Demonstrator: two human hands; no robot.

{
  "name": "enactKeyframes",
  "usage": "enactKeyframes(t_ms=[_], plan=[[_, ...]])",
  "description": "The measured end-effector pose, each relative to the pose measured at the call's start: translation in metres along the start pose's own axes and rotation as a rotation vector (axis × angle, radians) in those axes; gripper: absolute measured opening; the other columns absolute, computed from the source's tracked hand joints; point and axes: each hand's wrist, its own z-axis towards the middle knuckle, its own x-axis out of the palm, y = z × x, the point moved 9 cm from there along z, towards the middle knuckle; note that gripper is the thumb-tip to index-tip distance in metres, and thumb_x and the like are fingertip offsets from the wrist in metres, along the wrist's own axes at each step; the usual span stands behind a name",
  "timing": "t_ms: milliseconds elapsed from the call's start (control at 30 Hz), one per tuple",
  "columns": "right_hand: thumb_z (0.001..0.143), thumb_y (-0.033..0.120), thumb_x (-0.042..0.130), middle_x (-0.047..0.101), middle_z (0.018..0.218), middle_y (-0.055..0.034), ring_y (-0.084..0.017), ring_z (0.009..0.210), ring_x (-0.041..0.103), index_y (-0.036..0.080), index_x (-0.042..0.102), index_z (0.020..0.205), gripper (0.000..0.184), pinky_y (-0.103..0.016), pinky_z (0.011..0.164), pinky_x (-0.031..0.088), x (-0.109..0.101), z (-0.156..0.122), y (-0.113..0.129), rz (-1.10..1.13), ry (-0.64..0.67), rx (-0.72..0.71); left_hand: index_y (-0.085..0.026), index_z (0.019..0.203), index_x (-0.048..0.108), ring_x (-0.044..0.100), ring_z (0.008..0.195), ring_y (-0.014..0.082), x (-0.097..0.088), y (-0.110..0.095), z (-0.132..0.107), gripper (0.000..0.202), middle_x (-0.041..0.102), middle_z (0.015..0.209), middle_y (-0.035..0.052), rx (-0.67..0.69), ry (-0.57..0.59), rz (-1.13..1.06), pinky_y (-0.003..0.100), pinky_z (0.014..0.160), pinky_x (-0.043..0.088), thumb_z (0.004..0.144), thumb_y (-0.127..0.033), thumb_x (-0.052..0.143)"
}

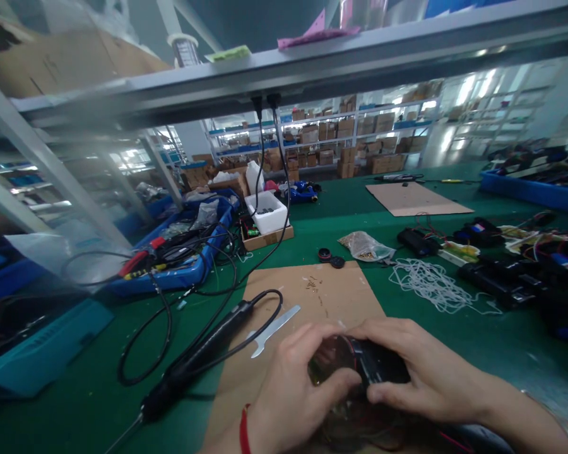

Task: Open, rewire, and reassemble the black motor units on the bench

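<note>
A black, rounded device (382, 362) with a thin red line near its edge is between my two hands, low in the view. My left hand (299, 384) curls around its glossy, dark see-through end, thumb and fingers pressed on the rim. From the other side my right hand (423, 369) grips the black body, thumb in front and fingers over the top. Thin wires show dimly below it. Beneath lies a brown cardboard sheet (260, 284) with small brass-coloured screws (312, 285) and a flat metal wrench (275, 329). Left of my hands rests a black corded electric screwdriver (196, 359).
Two round black parts (330, 257) and a bag of screws (366, 246) lie beyond the cardboard. White cord (433, 285) and black wired devices (502, 277) spread to the right. A blue tray (189, 272) holds tools and cables at left. Cables hang from an overhead shelf (218, 79).
</note>
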Motion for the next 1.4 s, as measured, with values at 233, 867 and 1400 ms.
enactKeyframes(t_ms=[233, 867, 1400], plan=[[0.081, 0.069, 0.050, 0.071, 0.087, -0.0064, -0.022, 0.080, 0.064, 0.020, 0.071, 0.100, 0.057, -0.030, 0.070, 0.050, 0.003, -0.007, -0.003, 0.239, 0.113, 0.063, -0.024, 0.118, 0.058, 0.064, 0.095, 0.0172, 0.003, -0.038, -0.013, 0.029, 0.064, 0.109, 0.0081, 0.489, -0.006, 0.207, 0.027, 0.081, 0.054, 0.089, -0.028, 0.058], [0.081, 0.052, 0.061, 0.067, 0.109, -0.0108, -0.026, 0.096, 0.062, 0.020, 0.059, 0.117, 0.048, -0.038, 0.082, 0.049, -0.024, -0.004, -0.021, -0.122, -0.201, -0.011, -0.015, 0.097, 0.063, 0.062, 0.098, 0.0279, -0.062, 0.093, -0.018, 0.021, 0.066, 0.103, 0.0125, -0.473, 0.253, 0.807, 0.038, 0.088, 0.045, 0.078, -0.022, 0.062], [0.080, 0.057, 0.061, 0.065, 0.098, -0.0102, -0.025, 0.085, 0.059, 0.019, 0.054, 0.118, 0.055, -0.039, 0.073, 0.044, -0.011, 0.000, -0.019, -0.248, -0.216, -0.186, -0.015, 0.086, 0.051, 0.053, 0.056, 0.0108, -0.026, 0.045, -0.041, 0.048, 0.064, 0.074, 0.0062, -0.642, 0.307, -0.318, 0.021, 0.051, 0.042, 0.085, -0.061, 0.041]])
